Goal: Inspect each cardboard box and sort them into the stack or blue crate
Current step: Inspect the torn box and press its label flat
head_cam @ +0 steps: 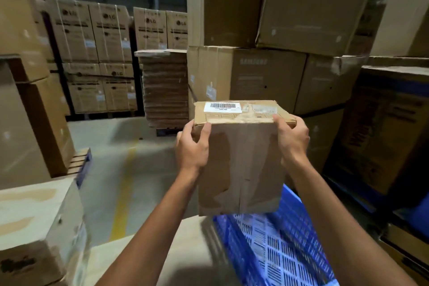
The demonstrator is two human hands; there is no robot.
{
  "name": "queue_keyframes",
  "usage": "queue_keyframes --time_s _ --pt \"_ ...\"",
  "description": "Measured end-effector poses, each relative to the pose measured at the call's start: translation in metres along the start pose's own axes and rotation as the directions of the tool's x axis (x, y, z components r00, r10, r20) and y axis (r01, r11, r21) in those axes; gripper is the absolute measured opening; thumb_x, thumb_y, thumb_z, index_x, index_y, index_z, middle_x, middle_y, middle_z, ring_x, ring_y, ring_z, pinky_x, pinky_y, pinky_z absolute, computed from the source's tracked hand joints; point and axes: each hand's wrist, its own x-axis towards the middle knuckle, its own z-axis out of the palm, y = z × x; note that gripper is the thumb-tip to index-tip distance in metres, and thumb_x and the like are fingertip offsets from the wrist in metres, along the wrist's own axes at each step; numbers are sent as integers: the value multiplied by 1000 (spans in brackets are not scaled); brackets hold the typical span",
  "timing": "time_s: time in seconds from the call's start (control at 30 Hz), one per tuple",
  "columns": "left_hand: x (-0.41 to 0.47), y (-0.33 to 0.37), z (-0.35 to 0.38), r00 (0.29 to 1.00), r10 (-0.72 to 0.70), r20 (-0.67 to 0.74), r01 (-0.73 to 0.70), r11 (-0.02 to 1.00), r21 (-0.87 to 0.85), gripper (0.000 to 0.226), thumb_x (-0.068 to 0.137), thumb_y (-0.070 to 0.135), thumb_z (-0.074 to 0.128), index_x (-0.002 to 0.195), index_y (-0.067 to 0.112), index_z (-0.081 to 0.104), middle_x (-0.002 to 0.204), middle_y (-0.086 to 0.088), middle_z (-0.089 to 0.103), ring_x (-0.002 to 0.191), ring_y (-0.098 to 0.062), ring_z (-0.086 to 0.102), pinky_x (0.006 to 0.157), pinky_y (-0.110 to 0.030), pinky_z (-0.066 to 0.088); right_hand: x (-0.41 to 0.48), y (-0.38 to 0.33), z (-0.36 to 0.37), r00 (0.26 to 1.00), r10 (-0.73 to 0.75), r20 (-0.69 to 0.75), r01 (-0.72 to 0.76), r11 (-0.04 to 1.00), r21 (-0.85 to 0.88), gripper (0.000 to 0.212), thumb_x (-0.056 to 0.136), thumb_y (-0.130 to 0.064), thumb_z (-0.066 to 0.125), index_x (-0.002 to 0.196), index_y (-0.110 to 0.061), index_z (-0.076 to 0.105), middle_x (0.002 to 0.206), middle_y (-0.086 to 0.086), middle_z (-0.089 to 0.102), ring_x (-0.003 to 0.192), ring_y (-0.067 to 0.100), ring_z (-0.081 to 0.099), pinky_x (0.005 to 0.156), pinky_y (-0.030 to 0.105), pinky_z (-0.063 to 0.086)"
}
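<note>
Plain brown cardboard box (241,158), taller than wide, held upright in the air at mid-view, top face tipped toward the camera. Gripped near the top edge from both sides: left hand (192,146) at 9 o'clock with thumb on the near face, right hand (293,139) at 3 o'clock with thumb on the top edge. White barcode label (222,107) toward 11 o'clock on the top face; wrinkled clear tape (241,121) across the top and down the near face. Creased, with a darker scuff toward 7 o'clock. Blue slotted plastic crate (278,246) below at 5 o'clock, blurred, far rim hidden behind the box's lower edge.
</note>
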Motion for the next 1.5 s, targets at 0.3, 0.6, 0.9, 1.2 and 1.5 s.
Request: queue_keyframes --time_s 0.3,0.6,0.9,1.2,1.5 --pt "3 -27 150 988 -144 -58 142 989 -35 57 71 83 44 89 31 59 100 -1 66 93 -19 62 89 -41 51 144 75 -39 992 69 104 -69 998 5 38 88 -39 71 120 -20 65 107 -1 69 100 19 66 89 41 58" --pt "-12 -94 206 942 -261 -212 300 937 179 24 93 37 64 99 14 60 101 -7 65 90 -25 60 77 -34 44 198 203 -25 888 260 380 -284 959 6 41 84 -34 78 119 -21 63 110 4 70 99 22 69 85 45 61" --pt "-46 -168 197 847 -514 -134 529 839 127 14 88 17 71 98 17 62 98 0 70 91 -19 66 81 -38 54 188 297 -19 800 322 506 -302 945 -125 48 80 -26 84 123 -20 63 112 -1 70 103 18 68 91 48 58" --pt "-66 -193 195 983 -183 9 164 899 407 29 95 13 65 124 13 62 119 -2 62 107 -16 59 89 -23 48 167 314 -18 904 39 426 109 941 -319 46 95 -17 68 139 -14 57 145 6 56 132 22 51 113 45 41" --pt "-77 -196 207 866 -141 479 -378 442 813 71 95 53 17 149 16 44 157 -6 41 148 -27 32 118 -57 28 126 317 -9 605 -162 780 754 433 -495 62 101 -48 18 146 -21 51 155 0 46 147 24 36 118 50 19"
